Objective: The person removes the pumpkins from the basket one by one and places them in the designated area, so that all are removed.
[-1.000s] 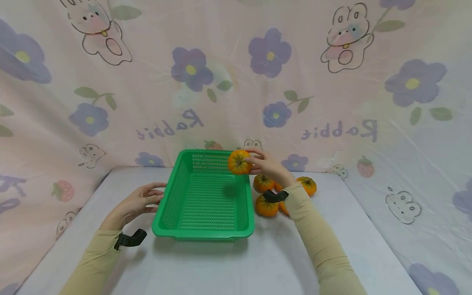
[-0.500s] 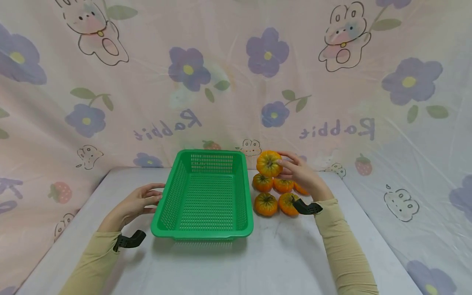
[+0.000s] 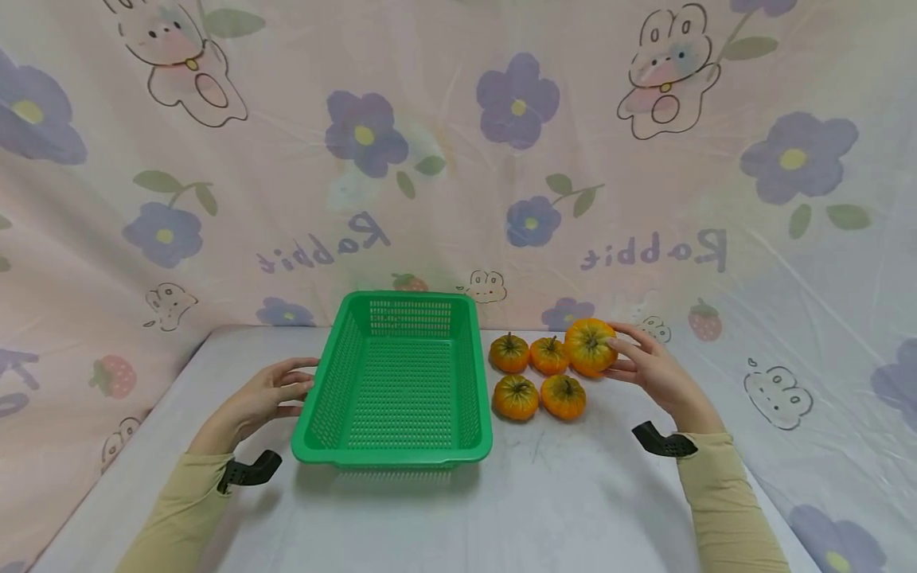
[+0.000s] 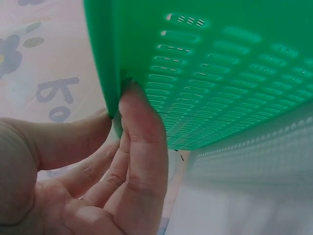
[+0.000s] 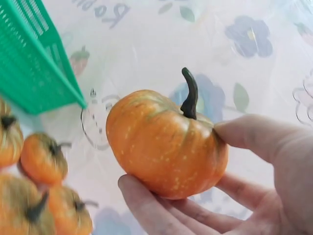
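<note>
My right hand (image 3: 653, 368) holds a small orange pumpkin (image 3: 591, 347) at the right end of the back row of pumpkins. In the right wrist view the thumb presses its side and the fingers curl beneath it, its dark stem (image 5: 190, 95) pointing up. My left hand (image 3: 263, 398) pinches the left rim of a green plastic basket (image 3: 401, 458). In the left wrist view the thumb is on the outer side of the rim (image 4: 105, 63) and the fingers are tucked behind it. The inside of the basket shows only its slotted floor.
Several other small pumpkins (image 3: 516, 397) stand in two short rows on the white table (image 3: 544, 501), close to the basket's right side. A patterned cloth (image 3: 444, 191) with flowers and rabbits hangs behind the table and along its sides.
My right hand has carried the pumpkin from over the basket's back right corner to the right and down beside the other pumpkins. The left hand stays at the basket's rim.
</note>
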Demonstrator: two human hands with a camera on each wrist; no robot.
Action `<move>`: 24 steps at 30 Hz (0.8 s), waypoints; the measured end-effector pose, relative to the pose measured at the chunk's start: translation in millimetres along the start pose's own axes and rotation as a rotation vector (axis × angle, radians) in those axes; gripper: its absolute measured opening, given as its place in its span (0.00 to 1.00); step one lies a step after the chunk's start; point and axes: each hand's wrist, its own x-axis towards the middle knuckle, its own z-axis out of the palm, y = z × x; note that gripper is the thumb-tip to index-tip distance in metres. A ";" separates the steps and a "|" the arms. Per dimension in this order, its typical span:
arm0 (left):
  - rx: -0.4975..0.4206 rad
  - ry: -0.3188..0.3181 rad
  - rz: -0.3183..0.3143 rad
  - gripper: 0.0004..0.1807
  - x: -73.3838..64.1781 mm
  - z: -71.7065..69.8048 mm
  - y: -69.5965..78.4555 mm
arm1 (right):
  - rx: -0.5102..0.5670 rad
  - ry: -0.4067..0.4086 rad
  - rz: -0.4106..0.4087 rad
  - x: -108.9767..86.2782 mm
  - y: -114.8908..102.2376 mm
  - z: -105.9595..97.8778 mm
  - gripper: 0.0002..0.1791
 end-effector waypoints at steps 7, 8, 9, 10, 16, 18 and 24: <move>0.004 0.005 0.001 0.34 0.3 0.2 -0.5 | 0.013 0.027 0.026 -23.1 18.0 -24.2 0.32; 0.003 0.004 0.001 0.34 0.7 0.3 -0.7 | 0.007 0.031 0.036 -26.1 20.6 -26.7 0.33; 0.001 0.003 0.001 0.34 1.1 0.4 -0.8 | 0.005 0.040 0.049 -28.7 23.7 -29.0 0.34; 0.001 0.003 0.002 0.34 1.2 0.2 -1.0 | 0.003 0.048 0.066 -31.1 27.2 -30.7 0.35; 0.000 0.003 0.003 0.34 2.0 -0.3 -1.2 | -0.007 0.081 0.138 -40.1 51.4 -37.6 0.37; 0.001 0.004 0.003 0.34 2.1 -0.3 -1.0 | -0.002 0.084 0.145 -42.1 58.2 -37.9 0.37; -0.001 0.005 -0.002 0.33 1.4 1.0 -0.2 | -0.011 0.083 0.185 -44.0 79.1 -37.1 0.37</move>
